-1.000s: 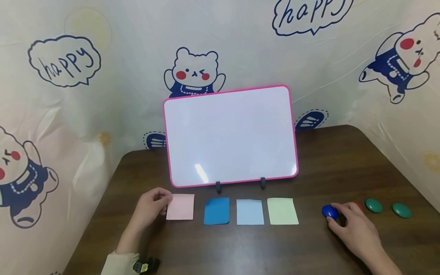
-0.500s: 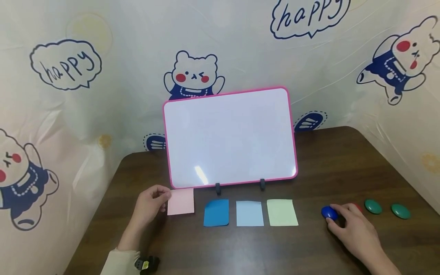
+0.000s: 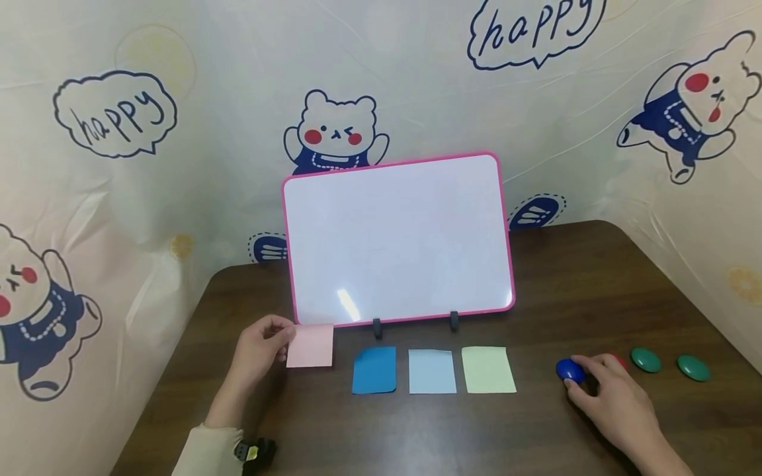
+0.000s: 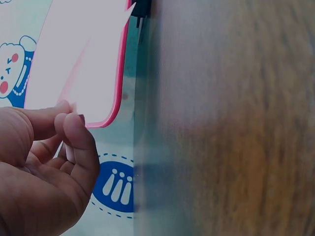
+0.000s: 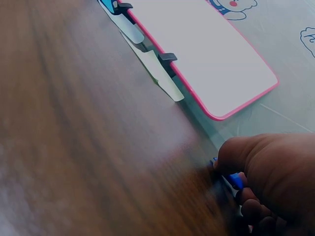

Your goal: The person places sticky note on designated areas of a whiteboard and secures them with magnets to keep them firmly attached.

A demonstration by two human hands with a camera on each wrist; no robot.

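Brown wood grain covers my desk (image 3: 357,436), where a pink-framed whiteboard (image 3: 399,238) stands. My left hand (image 3: 258,350) pinches the left edge of a pink note (image 3: 311,347) at the whiteboard's lower left corner. To its right lie a dark blue note (image 3: 374,370), a light blue note (image 3: 432,372) and a pale green note (image 3: 489,370). Farther right, my right hand (image 3: 619,403) pinches a blue disc (image 3: 568,371), two green discs (image 3: 645,360) beyond it.
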